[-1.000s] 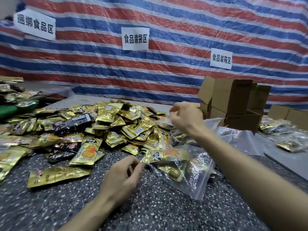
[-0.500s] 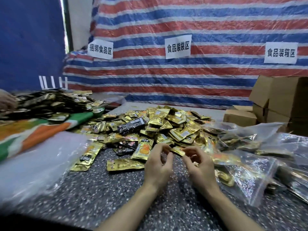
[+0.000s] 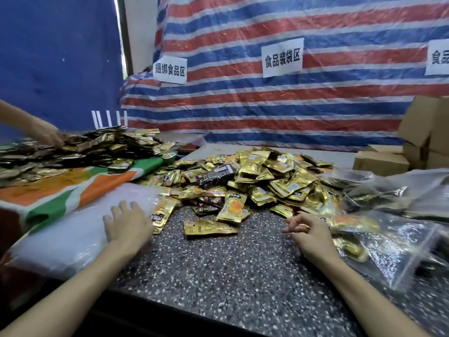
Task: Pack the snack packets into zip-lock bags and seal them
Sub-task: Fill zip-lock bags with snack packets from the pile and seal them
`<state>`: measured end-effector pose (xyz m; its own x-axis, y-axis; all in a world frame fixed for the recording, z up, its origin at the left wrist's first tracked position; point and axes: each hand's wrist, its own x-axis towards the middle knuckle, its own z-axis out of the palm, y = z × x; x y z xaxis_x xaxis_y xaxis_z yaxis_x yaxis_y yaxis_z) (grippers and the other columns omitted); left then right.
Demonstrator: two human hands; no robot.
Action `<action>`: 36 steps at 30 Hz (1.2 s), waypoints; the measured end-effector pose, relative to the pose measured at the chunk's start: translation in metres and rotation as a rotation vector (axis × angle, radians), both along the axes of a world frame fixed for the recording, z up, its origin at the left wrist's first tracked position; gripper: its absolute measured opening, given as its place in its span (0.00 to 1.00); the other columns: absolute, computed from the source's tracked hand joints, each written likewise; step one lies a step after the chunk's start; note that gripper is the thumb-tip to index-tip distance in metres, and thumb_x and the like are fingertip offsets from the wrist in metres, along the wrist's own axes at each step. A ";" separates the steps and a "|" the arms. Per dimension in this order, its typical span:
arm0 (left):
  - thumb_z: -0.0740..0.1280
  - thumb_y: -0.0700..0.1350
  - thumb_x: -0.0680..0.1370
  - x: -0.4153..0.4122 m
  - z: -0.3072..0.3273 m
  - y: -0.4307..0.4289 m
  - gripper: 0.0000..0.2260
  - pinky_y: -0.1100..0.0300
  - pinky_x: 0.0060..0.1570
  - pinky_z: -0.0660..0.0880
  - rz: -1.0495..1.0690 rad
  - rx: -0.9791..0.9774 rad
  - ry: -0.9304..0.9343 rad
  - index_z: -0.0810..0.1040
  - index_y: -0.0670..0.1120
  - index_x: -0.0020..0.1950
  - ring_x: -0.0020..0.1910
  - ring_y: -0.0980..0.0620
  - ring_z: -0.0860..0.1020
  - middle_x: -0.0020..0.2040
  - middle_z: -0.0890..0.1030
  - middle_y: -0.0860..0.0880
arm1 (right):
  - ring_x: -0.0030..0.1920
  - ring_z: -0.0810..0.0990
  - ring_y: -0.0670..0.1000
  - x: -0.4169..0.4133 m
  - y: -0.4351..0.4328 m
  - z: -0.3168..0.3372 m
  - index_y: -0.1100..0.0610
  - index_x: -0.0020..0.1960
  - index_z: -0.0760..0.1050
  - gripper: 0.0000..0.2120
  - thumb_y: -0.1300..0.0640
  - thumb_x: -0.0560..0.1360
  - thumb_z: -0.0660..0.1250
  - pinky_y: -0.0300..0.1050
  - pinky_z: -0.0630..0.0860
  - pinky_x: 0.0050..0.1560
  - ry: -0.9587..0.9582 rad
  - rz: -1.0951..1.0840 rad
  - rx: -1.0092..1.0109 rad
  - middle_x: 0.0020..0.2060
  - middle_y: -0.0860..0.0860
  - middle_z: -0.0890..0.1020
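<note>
A striped tarpaulin (image 3: pixel 291 105) backs the whole work area. The speckled table (image 3: pixel 230 276) carries a broad pile of snack packets (image 3: pixel 255 176), mostly gold with a few dark ones, heaped at mid-table beyond both hands. At the left edge lies a flat stack of clear plastic (image 3: pixel 68 242), apparently empty bags, though individual bags cannot be told apart. On the right lies a filled zip-lock bag (image 3: pixel 393 246) holding gold packets, flat on the table, its long axis running diagonally from the pile's near edge toward the lower right; which end bears the seal cannot be determined. The left hand (image 3: pixel 128 227) rests palm down on the plastic stack, fingers spread and straight. The right hand (image 3: pixel 308 233) lies just beside the filled bag's upper-left end, fingers loosely curled and pointing left, holding nothing visible. A single gold packet (image 3: pixel 210 227) lies flat between the hands, long axis left to right. Compared with half a second ago, the hands, then close together in front of the pile, have parted, the left having moved onto the plastic stack; the filled bag has not shifted relative to the pile.
</note>
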<state>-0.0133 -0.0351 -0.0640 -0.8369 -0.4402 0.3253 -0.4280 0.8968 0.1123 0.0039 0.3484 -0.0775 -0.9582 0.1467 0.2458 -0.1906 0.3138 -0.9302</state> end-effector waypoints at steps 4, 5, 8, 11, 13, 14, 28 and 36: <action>0.60 0.46 0.79 0.004 0.001 -0.017 0.16 0.51 0.59 0.68 0.081 0.035 -0.098 0.74 0.43 0.65 0.64 0.40 0.72 0.65 0.75 0.41 | 0.34 0.80 0.52 -0.004 0.001 -0.002 0.61 0.33 0.70 0.17 0.81 0.65 0.55 0.40 0.73 0.28 0.033 -0.074 -0.017 0.34 0.55 0.81; 0.61 0.43 0.78 0.006 0.003 -0.019 0.10 0.53 0.54 0.69 0.063 0.021 -0.099 0.76 0.45 0.58 0.61 0.41 0.74 0.61 0.78 0.42 | 0.31 0.77 0.52 -0.004 0.002 -0.002 0.60 0.33 0.70 0.17 0.81 0.63 0.54 0.41 0.70 0.25 0.049 -0.080 -0.016 0.30 0.55 0.79; 0.64 0.37 0.74 0.009 0.010 -0.022 0.04 0.56 0.42 0.66 0.041 0.004 -0.043 0.73 0.46 0.44 0.50 0.42 0.78 0.49 0.81 0.44 | 0.26 0.72 0.51 -0.003 0.002 -0.002 0.62 0.31 0.69 0.15 0.79 0.61 0.54 0.42 0.68 0.24 0.068 -0.100 -0.006 0.25 0.55 0.74; 0.67 0.37 0.74 0.006 0.015 -0.023 0.03 0.57 0.39 0.66 0.030 0.066 0.001 0.77 0.44 0.43 0.44 0.42 0.78 0.43 0.81 0.45 | 0.25 0.71 0.52 -0.002 0.001 -0.001 0.63 0.30 0.69 0.14 0.79 0.61 0.53 0.38 0.65 0.19 0.073 -0.096 -0.013 0.25 0.56 0.73; 0.75 0.43 0.73 0.005 0.019 -0.026 0.05 0.56 0.40 0.66 0.021 0.167 0.027 0.80 0.45 0.41 0.43 0.44 0.78 0.41 0.82 0.46 | 0.25 0.71 0.52 -0.002 0.001 -0.001 0.64 0.30 0.69 0.14 0.80 0.61 0.53 0.38 0.66 0.19 0.080 -0.090 -0.018 0.25 0.56 0.73; 0.77 0.46 0.72 0.005 0.021 -0.027 0.08 0.56 0.41 0.67 0.018 0.220 0.026 0.79 0.45 0.40 0.43 0.44 0.78 0.40 0.82 0.47 | 0.26 0.72 0.53 -0.001 0.001 -0.002 0.63 0.30 0.69 0.14 0.80 0.61 0.53 0.40 0.67 0.20 0.085 -0.082 -0.022 0.24 0.55 0.73; 0.56 0.56 0.85 0.021 0.059 0.086 0.14 0.47 0.30 0.78 -0.628 0.481 0.507 0.69 0.51 0.43 0.30 0.47 0.78 0.34 0.79 0.47 | 0.33 0.75 0.53 -0.007 0.006 0.000 0.63 0.26 0.66 0.17 0.83 0.60 0.52 0.49 0.72 0.40 0.219 -0.057 -0.096 0.25 0.54 0.75; 0.61 0.42 0.83 0.026 0.012 0.223 0.03 0.52 0.30 0.78 -1.178 0.530 0.443 0.73 0.45 0.51 0.32 0.48 0.79 0.41 0.80 0.46 | 0.25 0.67 0.48 -0.005 0.010 0.002 0.54 0.20 0.64 0.29 0.84 0.66 0.49 0.46 0.66 0.32 0.223 0.019 -0.234 0.20 0.49 0.69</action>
